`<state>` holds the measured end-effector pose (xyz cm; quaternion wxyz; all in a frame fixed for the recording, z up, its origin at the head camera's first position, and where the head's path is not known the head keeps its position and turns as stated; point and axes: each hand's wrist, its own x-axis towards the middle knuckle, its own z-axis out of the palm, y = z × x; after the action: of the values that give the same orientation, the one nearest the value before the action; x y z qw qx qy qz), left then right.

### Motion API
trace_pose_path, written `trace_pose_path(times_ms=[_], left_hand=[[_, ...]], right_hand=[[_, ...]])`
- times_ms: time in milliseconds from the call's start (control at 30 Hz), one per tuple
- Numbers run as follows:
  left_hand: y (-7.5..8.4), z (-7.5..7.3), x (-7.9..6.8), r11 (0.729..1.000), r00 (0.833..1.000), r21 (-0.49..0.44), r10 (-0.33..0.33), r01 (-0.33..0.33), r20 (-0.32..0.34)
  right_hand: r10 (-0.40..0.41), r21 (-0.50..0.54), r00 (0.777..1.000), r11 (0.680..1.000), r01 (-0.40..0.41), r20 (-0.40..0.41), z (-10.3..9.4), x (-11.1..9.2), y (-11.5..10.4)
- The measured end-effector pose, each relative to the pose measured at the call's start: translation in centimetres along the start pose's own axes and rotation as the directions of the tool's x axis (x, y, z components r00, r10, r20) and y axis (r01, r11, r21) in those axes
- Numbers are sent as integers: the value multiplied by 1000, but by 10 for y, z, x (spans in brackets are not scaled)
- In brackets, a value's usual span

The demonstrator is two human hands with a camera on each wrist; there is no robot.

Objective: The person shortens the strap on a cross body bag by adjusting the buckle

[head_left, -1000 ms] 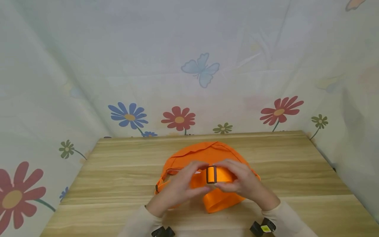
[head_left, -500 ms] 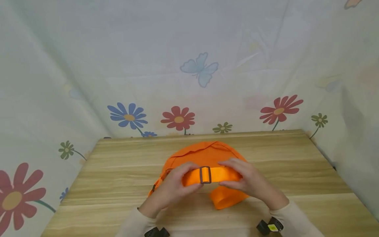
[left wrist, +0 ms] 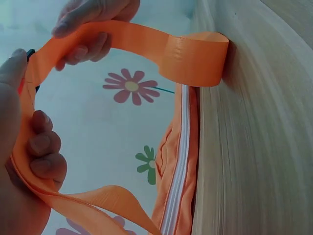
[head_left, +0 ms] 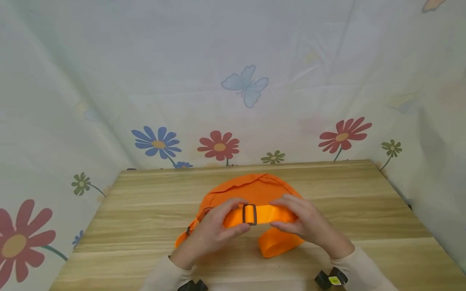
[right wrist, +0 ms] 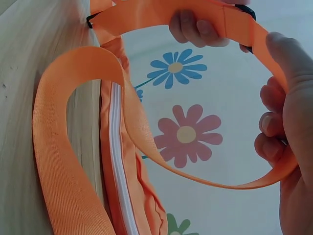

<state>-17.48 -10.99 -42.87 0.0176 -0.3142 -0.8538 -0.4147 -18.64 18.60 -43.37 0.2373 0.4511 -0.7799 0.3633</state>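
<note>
An orange bag (head_left: 251,190) with a white zipper (left wrist: 180,161) lies on the table, its wide orange strap (head_left: 263,214) lifted in front of it. My left hand (head_left: 209,230) grips the strap between thumb and fingers, right at the black slide buckle (head_left: 249,214). To the right of the buckle, my right hand (head_left: 307,220) pinches the same strap, its thumb below and fingers above. The stretch between both hands is held fairly straight. A loop of loose strap (right wrist: 54,137) hangs down to the tabletop below the right hand.
The wood-grain table (head_left: 145,202) carries the bag near its middle. A pale cloth (head_left: 182,81) printed with flowers and a butterfly stands behind and at both sides. At the bag's left end sits a small black fitting (head_left: 188,231).
Both hands have moved apart, spreading the strap between them. The slide buckle has shifted left, toward the left hand. In the last half second little has moved.
</note>
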Motion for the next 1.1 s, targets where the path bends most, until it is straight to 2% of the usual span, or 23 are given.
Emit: trace_pose_path(times_ms=[500,800,1100], left_hand=[[1,2,1,997,999,-62,36,-37,-8],[2,6,3,997,1000,-69,28,-28,-3],[5,6,3,995,1000,-96,-20,21,10]], right_hand=[[77,85,997,993,-77,-1,10,-1,-2],[2,82,999,997,1,-33,18,2,-2],[-27,37,999,999,27,22,15,6,-3]])
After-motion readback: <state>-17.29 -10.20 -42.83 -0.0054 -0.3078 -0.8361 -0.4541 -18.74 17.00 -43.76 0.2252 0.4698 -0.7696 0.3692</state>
